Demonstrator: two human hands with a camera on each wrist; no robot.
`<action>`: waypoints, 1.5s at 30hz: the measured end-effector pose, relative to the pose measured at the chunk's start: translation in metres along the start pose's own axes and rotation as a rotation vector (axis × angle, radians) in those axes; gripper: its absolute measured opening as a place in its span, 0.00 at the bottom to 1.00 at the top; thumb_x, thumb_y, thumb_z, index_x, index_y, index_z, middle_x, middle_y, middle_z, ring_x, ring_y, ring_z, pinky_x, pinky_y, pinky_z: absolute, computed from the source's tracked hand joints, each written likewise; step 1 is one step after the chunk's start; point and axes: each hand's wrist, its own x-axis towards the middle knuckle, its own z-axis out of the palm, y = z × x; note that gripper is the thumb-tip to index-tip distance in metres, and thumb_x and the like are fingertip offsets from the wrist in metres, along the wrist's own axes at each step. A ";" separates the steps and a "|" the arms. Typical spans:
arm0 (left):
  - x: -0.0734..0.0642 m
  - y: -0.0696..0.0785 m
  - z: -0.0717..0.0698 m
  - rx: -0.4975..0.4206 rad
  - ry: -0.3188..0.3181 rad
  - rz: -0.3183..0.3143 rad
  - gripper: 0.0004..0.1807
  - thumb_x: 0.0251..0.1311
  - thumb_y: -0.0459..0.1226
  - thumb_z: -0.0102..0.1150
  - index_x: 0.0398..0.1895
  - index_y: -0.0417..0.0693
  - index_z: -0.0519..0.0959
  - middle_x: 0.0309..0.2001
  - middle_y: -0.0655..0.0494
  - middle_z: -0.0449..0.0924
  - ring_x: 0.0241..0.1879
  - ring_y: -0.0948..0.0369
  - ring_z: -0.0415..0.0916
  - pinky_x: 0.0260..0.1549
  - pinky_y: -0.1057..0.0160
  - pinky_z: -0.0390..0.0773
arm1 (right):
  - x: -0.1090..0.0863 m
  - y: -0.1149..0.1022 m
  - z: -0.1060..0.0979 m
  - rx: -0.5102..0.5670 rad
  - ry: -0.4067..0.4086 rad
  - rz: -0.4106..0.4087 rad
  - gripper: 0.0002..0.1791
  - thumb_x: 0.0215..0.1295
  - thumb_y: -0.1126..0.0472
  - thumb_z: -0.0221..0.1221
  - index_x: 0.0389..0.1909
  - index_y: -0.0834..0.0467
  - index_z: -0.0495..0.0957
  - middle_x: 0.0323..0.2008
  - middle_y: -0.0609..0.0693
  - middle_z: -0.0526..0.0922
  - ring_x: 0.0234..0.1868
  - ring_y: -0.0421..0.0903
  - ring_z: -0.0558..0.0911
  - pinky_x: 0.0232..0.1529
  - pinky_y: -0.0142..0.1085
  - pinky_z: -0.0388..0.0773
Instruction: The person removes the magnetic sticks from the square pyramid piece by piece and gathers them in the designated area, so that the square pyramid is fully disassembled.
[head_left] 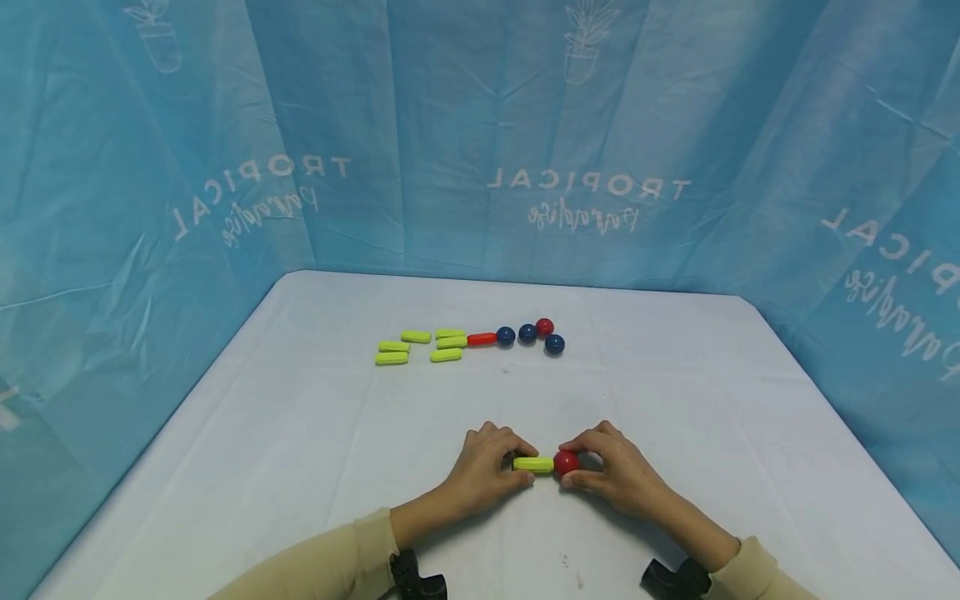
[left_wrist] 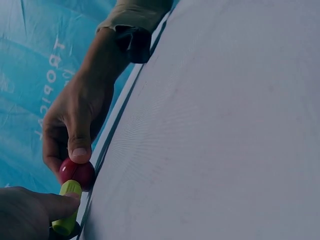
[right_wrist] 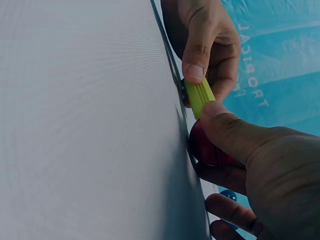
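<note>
In the head view my left hand (head_left: 491,467) pinches a yellow-green ribbed stick (head_left: 533,465) between thumb and fingers, near the front of the table. My right hand (head_left: 618,471) grips a red ball (head_left: 566,463) from its right side. The stick's right end meets the ball, and the two lie in one line. In the left wrist view the ball (left_wrist: 77,173) touches the stick's end (left_wrist: 70,187). From the right wrist the stick (right_wrist: 199,97) shows its grooves, while the right thumb covers part of the ball (right_wrist: 207,147).
Several yellow-green sticks (head_left: 392,358) lie farther back on the white table (head_left: 675,400). One red stick (head_left: 482,339) sits in line between a yellow-green stick and a blue ball (head_left: 506,336). Two more blue balls (head_left: 554,344) and a red ball (head_left: 544,327) are beside them. A blue curtain (head_left: 450,125) surrounds the table.
</note>
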 end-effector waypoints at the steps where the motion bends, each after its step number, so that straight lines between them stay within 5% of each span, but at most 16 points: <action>1: 0.000 0.000 0.000 0.001 0.006 0.001 0.13 0.50 0.43 0.69 0.41 0.58 0.82 0.38 0.65 0.81 0.37 0.69 0.64 0.39 0.66 0.58 | 0.000 0.000 0.000 0.000 0.000 0.000 0.23 0.44 0.45 0.70 0.43 0.45 0.81 0.37 0.36 0.81 0.39 0.35 0.72 0.38 0.30 0.72; 12: 0.000 -0.005 -0.006 -0.018 0.020 -0.019 0.11 0.52 0.42 0.67 0.41 0.57 0.83 0.36 0.65 0.81 0.37 0.69 0.66 0.41 0.63 0.59 | 0.000 -0.002 -0.001 0.015 -0.019 -0.005 0.22 0.45 0.45 0.69 0.44 0.45 0.81 0.38 0.37 0.81 0.40 0.37 0.72 0.38 0.30 0.71; 22: -0.001 -0.061 -0.064 0.030 0.229 -0.182 0.11 0.51 0.38 0.68 0.40 0.55 0.84 0.35 0.60 0.82 0.37 0.62 0.68 0.42 0.59 0.59 | -0.001 0.002 -0.004 0.026 -0.011 -0.011 0.23 0.44 0.44 0.69 0.44 0.46 0.81 0.38 0.36 0.82 0.40 0.36 0.72 0.40 0.33 0.72; 31: 0.009 -0.119 -0.118 0.147 0.306 -0.322 0.14 0.58 0.41 0.62 0.48 0.51 0.81 0.46 0.49 0.78 0.47 0.53 0.65 0.45 0.51 0.58 | -0.001 0.004 -0.001 0.038 -0.029 0.003 0.23 0.45 0.44 0.68 0.45 0.45 0.80 0.38 0.36 0.82 0.40 0.35 0.71 0.40 0.33 0.72; 37: 0.015 -0.141 -0.133 0.203 0.315 -0.351 0.14 0.58 0.39 0.62 0.47 0.49 0.81 0.46 0.46 0.77 0.48 0.49 0.64 0.46 0.47 0.58 | -0.001 0.003 -0.001 0.042 -0.029 0.014 0.23 0.45 0.45 0.69 0.45 0.45 0.81 0.38 0.35 0.81 0.41 0.35 0.71 0.40 0.32 0.72; 45: 0.015 -0.149 -0.137 0.234 0.289 -0.360 0.14 0.58 0.39 0.61 0.48 0.48 0.81 0.48 0.43 0.76 0.49 0.47 0.64 0.47 0.44 0.58 | -0.001 0.002 -0.001 0.044 -0.032 0.026 0.23 0.45 0.45 0.69 0.44 0.44 0.81 0.38 0.35 0.81 0.41 0.35 0.71 0.40 0.32 0.72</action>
